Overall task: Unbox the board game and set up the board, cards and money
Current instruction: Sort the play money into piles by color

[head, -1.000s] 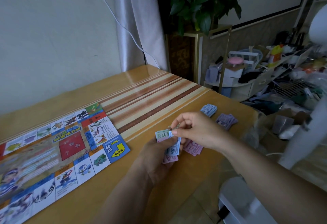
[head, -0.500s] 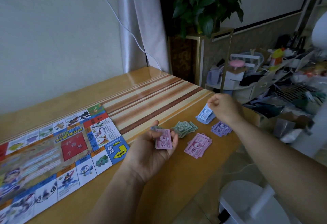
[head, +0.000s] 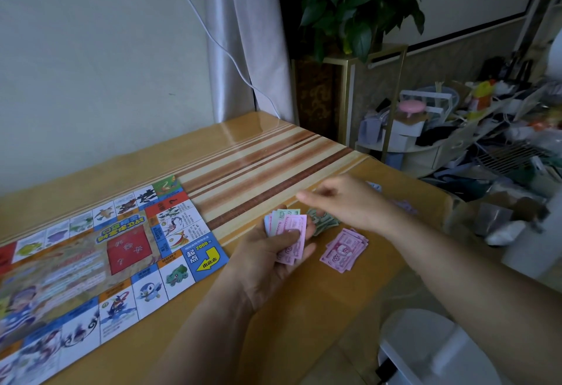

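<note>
Play money [head: 287, 232]: thin paper bills, pink over green and blue, fanned | left hand [head: 267, 266] pinches them under its thumb | right hand [head: 343, 202] blurred, I read loose fingers, above rumpled green pile [head: 327, 222] | pink pile [head: 345, 249] on glossy wooden table [head: 304, 308] | printed board [head: 106, 248] flat, left.
</note>
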`<state>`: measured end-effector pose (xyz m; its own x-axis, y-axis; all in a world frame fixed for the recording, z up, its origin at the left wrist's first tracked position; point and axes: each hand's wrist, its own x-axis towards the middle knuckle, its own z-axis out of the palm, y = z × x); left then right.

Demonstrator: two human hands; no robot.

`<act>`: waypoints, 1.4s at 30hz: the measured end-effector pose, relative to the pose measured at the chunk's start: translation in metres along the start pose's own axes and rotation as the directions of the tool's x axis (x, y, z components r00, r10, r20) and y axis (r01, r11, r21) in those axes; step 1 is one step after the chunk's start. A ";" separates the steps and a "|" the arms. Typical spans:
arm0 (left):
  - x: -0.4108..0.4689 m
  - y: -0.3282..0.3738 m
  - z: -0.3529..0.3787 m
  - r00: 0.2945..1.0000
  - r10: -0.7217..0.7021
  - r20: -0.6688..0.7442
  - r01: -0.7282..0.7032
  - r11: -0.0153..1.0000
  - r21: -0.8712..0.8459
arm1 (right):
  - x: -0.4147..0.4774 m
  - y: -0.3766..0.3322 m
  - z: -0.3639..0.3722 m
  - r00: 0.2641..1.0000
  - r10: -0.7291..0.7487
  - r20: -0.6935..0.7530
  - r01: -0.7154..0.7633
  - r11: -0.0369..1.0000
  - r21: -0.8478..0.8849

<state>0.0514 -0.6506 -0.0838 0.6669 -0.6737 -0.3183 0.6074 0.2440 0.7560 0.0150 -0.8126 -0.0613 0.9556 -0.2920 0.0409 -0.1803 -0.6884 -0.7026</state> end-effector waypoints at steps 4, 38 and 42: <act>-0.003 -0.002 0.002 0.999 0.038 0.001 -0.038 0.993 0.109 | -0.009 -0.011 0.006 0.993 -0.019 0.121 0.020 1.000 -0.008; -0.003 -0.014 0.010 0.972 0.096 -0.213 -0.092 0.995 0.028 | -0.021 0.009 0.003 0.998 -0.016 -0.057 0.028 0.974 0.223; -0.002 -0.013 0.012 0.967 0.134 -0.217 -0.121 0.990 0.074 | -0.023 0.006 0.002 1.000 -0.006 0.012 0.003 0.980 0.199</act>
<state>0.0372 -0.6614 -0.0859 0.8198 -0.4676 -0.3304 0.4888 0.2710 0.8292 -0.0080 -0.8088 -0.0681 0.9593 -0.2799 0.0364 -0.1271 -0.5434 -0.8298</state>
